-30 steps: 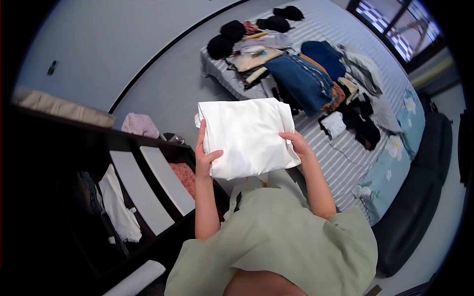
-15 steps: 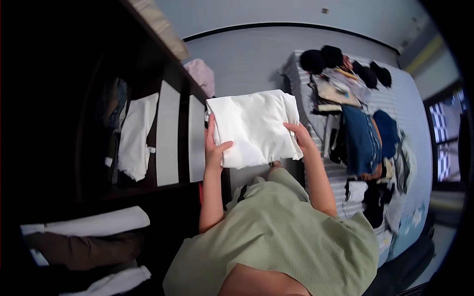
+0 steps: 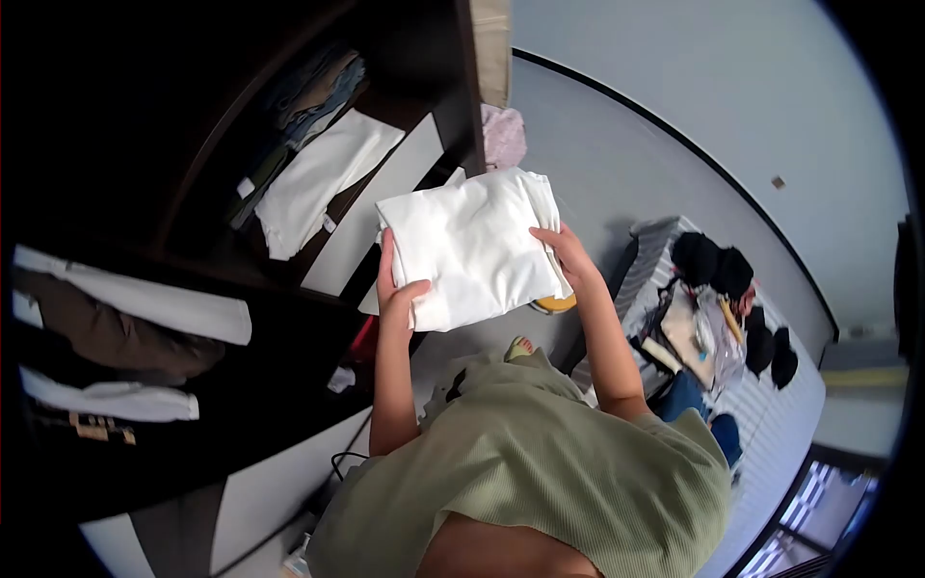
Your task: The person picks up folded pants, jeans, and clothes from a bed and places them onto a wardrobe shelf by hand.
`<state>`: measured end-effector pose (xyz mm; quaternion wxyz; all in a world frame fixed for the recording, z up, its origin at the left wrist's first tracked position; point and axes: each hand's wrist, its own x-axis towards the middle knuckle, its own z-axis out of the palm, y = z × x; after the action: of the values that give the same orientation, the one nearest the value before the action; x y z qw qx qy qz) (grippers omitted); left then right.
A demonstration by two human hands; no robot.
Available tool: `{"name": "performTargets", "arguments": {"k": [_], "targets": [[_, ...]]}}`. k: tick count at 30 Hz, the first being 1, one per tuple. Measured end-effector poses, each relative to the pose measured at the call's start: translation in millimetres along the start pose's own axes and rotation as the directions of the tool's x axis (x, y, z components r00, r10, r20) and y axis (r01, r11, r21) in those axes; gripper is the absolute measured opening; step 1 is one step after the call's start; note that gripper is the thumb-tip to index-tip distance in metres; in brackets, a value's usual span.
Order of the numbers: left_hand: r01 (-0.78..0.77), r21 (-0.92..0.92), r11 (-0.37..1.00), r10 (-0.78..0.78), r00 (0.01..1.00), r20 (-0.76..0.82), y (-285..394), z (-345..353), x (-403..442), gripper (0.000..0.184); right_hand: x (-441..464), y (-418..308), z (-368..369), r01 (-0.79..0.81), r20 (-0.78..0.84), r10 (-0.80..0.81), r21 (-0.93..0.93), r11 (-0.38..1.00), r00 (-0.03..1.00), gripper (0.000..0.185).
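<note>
A folded white garment is held flat in front of my body; its exact kind does not show. My left hand grips its left edge, thumb on top and fingers underneath. On the opposite edge, my right hand pinches the cloth with the thumb above. Both hands are closed on the fabric, and the fingers below it are mostly hidden. Beyond my left hand, another folded white garment lies on a shelf in the dark wardrobe.
Folded jeans and other clothes sit deeper on that shelf. White and brown garments hang in the lower left section. At right stands a bed with black caps and piled clothes. A pink cloth item is by the wardrobe's side panel.
My view and body have turned left toward the wardrobe, so the bed has shifted right and down. The folded white garment stays in both hands.
</note>
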<state>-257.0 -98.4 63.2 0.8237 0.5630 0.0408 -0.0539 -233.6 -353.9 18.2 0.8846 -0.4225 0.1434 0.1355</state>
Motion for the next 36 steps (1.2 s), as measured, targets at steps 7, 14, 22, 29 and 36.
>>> {"name": "performTargets", "arguments": {"k": [7,14,22,29,36], "targets": [[-0.105,0.037,0.994,0.11,0.975,-0.195,-8.6,-20.8,-4.6,0.092,56.0,-10.3,22.7,-0.098,0.142,0.132,-0.225,0.969,0.981,0.041],[-0.197,0.229,0.953,0.252,0.937,-0.243,7.8,-57.2,18.1,0.09,109.4,-7.9,69.8,-0.017,0.243,0.122,-0.393,0.919,0.962,0.042],[-0.237,0.446,0.863,0.371,0.897,-0.241,65.9,-118.2,70.2,0.088,173.7,-9.7,160.5,0.151,0.32,0.008,-0.47,0.87,0.948,0.043],[-0.259,0.536,0.803,0.485,0.808,-0.336,101.1,-173.0,110.2,0.083,260.7,15.2,242.0,0.425,0.557,-0.148,-0.408,0.808,0.817,0.047],[0.255,0.964,0.078,0.794,0.569,-0.215,63.4,-199.2,143.1,0.058,316.7,68.5,243.6,0.664,0.575,-0.538,-0.747,-0.037,0.616,0.055]]}}
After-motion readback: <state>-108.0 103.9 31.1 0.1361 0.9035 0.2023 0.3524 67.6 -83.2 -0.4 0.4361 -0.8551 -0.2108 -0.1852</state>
